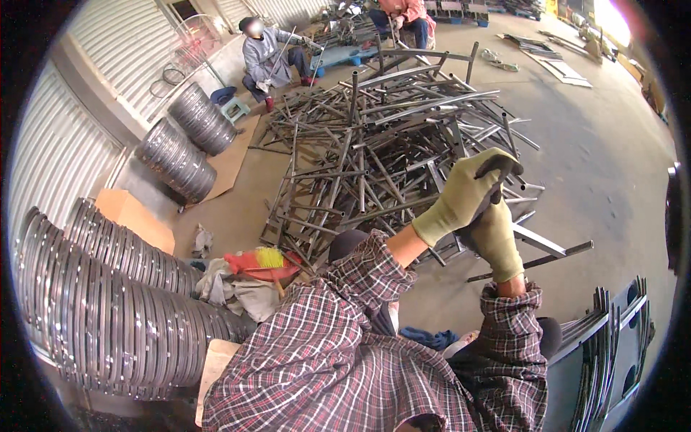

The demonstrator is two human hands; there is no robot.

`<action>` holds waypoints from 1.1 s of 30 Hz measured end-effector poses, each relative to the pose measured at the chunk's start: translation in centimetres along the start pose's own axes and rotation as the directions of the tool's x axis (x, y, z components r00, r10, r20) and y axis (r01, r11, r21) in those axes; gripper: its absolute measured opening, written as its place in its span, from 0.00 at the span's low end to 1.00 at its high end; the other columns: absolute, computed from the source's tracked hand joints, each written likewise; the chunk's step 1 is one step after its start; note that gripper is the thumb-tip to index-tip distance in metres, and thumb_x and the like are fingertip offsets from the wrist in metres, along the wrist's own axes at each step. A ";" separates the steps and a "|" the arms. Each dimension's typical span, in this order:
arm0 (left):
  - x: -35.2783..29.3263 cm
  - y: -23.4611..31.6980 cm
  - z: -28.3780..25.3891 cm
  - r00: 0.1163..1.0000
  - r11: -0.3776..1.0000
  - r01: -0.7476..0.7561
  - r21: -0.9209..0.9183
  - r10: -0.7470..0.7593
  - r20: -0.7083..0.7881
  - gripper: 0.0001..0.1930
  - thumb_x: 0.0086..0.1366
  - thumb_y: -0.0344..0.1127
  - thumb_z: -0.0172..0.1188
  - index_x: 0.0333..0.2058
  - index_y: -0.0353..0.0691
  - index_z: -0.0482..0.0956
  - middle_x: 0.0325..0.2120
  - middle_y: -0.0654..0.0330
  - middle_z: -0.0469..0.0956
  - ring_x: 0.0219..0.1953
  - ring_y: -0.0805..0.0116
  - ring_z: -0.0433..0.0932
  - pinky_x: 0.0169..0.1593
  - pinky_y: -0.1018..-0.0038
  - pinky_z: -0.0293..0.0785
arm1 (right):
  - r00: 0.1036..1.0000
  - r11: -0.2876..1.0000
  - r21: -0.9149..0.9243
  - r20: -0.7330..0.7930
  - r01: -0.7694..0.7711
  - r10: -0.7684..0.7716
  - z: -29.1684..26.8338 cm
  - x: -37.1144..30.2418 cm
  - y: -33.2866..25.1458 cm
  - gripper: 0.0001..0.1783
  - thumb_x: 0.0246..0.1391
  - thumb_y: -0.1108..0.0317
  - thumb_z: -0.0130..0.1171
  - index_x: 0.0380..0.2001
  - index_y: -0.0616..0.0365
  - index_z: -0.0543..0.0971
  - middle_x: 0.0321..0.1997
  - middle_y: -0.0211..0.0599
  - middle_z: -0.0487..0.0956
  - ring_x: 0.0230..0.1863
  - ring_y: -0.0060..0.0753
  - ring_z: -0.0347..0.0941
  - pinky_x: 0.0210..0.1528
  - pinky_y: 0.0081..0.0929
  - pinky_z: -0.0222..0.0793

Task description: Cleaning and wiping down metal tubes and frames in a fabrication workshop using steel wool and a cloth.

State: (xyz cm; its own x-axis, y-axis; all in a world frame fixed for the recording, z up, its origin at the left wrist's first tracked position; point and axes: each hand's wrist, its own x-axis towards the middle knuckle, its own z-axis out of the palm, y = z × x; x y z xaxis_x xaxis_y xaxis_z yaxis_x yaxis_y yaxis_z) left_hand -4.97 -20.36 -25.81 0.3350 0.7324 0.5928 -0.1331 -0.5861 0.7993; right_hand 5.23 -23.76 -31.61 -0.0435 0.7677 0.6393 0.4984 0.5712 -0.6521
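My left hand (471,189), in a pale green glove with dark finger coating, is raised ahead of me with its fingers curled closed. Right below it, touching it, is my right hand (495,237) in a matching glove, also closed. Whatever lies between the fingers is hidden. Behind both hands spreads a tangled pile of dark metal tube frames (381,180). A welded frame piece (538,241) with a crossbar (533,263) shows just right of my right hand; I cannot tell whether either hand touches it.
Stacks of black metal rings (122,309) line the left side. A red and yellow brush-like item (268,263) lies near pale cloths (241,291). Flat metal frames (604,353) stand at lower right. A grey-clad person (268,59) and a pink-sleeved person (407,18) sit beyond the pile.
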 end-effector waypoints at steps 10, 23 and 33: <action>1.2 0.3 1.2 0.990 0.990 0.140 0.012 -0.141 0.022 0.08 0.65 0.27 0.51 0.40 0.34 0.77 0.28 0.61 0.79 0.29 0.75 0.75 0.35 0.77 0.72 | 0.927 0.960 -0.213 0.290 -0.181 0.239 -4.9 -0.7 2.4 0.20 0.41 0.73 0.67 0.41 0.60 0.78 0.31 0.45 0.81 0.34 0.54 0.77 0.37 0.38 0.73; 1.8 -3.3 -0.2 0.983 0.984 0.163 0.070 -0.156 -0.096 0.07 0.64 0.31 0.57 0.39 0.36 0.79 0.22 0.69 0.74 0.22 0.81 0.68 0.26 0.79 0.67 | 0.962 0.851 -0.450 -0.154 -0.271 0.226 -11.1 -9.3 13.9 0.20 0.42 0.73 0.66 0.42 0.62 0.77 0.40 0.48 0.79 0.43 0.53 0.75 0.46 0.40 0.71; 2.7 -4.2 -3.0 0.956 0.971 0.228 -0.068 -0.237 -0.172 0.08 0.69 0.32 0.52 0.35 0.35 0.78 0.20 0.68 0.73 0.21 0.81 0.67 0.25 0.80 0.63 | 0.530 -0.197 0.944 0.028 0.265 0.848 -0.4 -19.9 21.7 0.23 0.62 0.51 0.50 0.41 0.63 0.76 0.36 0.41 0.80 0.40 0.47 0.76 0.49 0.50 0.73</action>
State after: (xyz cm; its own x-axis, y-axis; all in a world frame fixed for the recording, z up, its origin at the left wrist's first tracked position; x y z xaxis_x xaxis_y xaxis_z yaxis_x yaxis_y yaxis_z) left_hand -6.29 -14.91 -27.32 0.1913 0.8988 0.3945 -0.1165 -0.3783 0.9183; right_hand 17.25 -26.70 -58.33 0.3752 0.8991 -0.2255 -0.9269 0.3652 -0.0864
